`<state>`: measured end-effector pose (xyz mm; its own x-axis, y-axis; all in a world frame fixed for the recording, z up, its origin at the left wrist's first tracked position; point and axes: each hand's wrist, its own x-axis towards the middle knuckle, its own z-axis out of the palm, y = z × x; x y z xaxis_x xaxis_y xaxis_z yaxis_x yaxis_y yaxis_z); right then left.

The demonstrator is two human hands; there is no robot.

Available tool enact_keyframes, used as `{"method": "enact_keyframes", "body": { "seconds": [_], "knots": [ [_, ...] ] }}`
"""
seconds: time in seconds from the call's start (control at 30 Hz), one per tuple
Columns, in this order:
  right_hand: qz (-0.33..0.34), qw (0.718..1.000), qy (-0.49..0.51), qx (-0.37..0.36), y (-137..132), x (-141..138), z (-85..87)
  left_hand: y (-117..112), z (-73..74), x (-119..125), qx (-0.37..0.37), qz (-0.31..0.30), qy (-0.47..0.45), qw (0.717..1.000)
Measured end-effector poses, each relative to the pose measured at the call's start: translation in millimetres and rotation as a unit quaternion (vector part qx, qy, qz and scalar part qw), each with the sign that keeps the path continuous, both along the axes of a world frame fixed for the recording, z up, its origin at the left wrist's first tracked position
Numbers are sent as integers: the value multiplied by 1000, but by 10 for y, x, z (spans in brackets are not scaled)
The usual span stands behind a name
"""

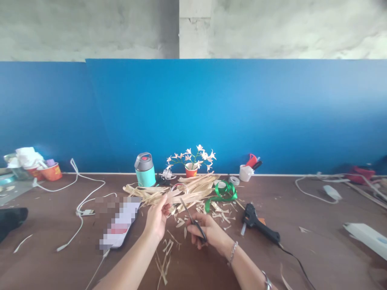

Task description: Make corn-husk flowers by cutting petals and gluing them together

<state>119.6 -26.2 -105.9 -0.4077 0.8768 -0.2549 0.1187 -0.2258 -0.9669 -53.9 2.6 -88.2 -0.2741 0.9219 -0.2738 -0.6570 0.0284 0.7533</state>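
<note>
My left hand [157,217] is closed, pinching a pale, thin strip of dried husk [173,197] between thumb and fingers. Black-handled scissors [200,231] sit in my right hand [211,235], their blades pointing up and left toward the strip. Whether the blades touch it I cannot tell. Behind both hands lies a heap of long, cream-coloured dried husk strips [198,189]. Small cut scraps [223,215] are scattered on the brown table [193,268] around and below my hands.
Beyond the heap stand a turquoise flask [145,176] and an orange pot [191,172] of pale flowers. Green ribbon [229,191] curls at right, near a black glue gun [260,225] with its cord. A phone [123,221] lies left. A white cup [245,173] holds tools.
</note>
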Motion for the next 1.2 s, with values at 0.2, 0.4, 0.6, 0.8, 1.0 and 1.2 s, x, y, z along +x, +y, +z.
{"method": "enact_keyframes", "body": {
  "seconds": [0.2, 0.4, 0.6, 0.8, 1.0, 1.2],
  "knots": [
    [-8, 1000, 9, 14, -8, -19, 20, -5, -77, 47, -22, -3, 19, 1000],
    [-1, 999, 29, 16, -7, -30, 19, -35, -79, 65, -19, 12, 57, 998],
    [-9, 999, 36, 35, 3, -18, -20, -78, -79, 97, 8, -30, 113, 993],
    [-44, 997, 43, 54, -6, -39, 3, -124, -119, 160, 4, -72, 136, 988],
    [-64, 995, 45, 58, 4, -58, -6, -102, -159, 156, 9, -87, 139, 986],
    [-74, 994, 38, 66, -1, -77, 28, -117, -143, 161, 2, -86, 136, 987]
  ]
}}
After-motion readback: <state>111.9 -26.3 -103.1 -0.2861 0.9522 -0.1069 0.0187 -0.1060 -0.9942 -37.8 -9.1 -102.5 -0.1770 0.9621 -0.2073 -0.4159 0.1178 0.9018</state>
